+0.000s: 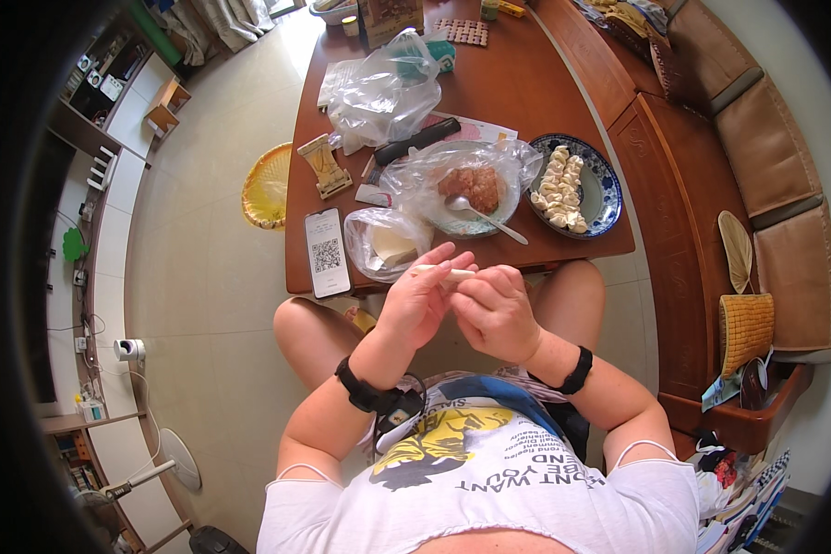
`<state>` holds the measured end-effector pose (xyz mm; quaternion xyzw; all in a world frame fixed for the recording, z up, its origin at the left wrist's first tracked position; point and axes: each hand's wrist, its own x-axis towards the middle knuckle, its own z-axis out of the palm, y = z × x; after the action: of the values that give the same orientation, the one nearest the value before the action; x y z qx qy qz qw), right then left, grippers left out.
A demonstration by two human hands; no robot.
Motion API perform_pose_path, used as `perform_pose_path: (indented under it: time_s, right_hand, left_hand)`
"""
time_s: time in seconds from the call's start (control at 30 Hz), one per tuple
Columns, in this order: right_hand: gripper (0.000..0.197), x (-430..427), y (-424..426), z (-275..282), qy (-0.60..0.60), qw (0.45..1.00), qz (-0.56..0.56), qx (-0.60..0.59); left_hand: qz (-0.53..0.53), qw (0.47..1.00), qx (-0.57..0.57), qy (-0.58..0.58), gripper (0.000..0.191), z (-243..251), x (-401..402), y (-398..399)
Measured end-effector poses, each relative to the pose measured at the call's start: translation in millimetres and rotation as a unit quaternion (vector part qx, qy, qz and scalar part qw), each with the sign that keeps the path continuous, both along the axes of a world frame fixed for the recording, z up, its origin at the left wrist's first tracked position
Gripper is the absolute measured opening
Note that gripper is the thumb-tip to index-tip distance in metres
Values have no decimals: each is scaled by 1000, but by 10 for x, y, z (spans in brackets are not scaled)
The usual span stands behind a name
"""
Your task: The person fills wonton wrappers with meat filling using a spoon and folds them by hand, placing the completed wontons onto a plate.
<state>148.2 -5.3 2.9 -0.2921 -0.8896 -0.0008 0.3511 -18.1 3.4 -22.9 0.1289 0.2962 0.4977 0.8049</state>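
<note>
Between my two hands, just off the table's near edge, is a small folded wonton (459,275) of pale dough. My left hand (419,301) supports it across the fingers with the thumb on top. The fingertips of my right hand (493,308) pinch its right end. Beyond them, a plastic bag holds a stack of wonton wrappers (392,246). Pinkish minced filling (472,185) lies on a plastic-lined plate (457,227), a metal spoon (488,219) resting in it. Several finished wontons (561,190) stand in rows on a blue-and-white plate (613,190) at the right.
A smartphone (327,253) showing a printed code lies at the table's left edge, near a small stand (324,166). Behind are a black cylindrical object (417,141) and a crumpled plastic bag (388,93). A yellow stool (266,187) is left of the wooden table (526,83); a wooden sofa (678,228) runs along the right.
</note>
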Motion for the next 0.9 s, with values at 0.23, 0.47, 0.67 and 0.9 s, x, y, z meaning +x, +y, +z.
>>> perform_pose_path:
  time_s: [0.23, 0.47, 0.67, 0.9]
  right_hand:
    - [23, 66, 64, -209, 366, 638, -47, -676]
    - [20, 57, 171, -198, 527, 414, 65, -739]
    - [17, 171, 201, -212, 549, 394, 123, -726]
    - [15, 191, 181, -179, 531, 392, 108, -744]
  left_hand:
    - [89, 936, 233, 248, 51, 161, 158, -62]
    - [57, 689, 494, 528, 52, 222, 206, -121]
    - [50, 595, 562, 573, 49, 329, 152, -129]
    - [49, 571, 608, 549, 30, 341, 21, -84]
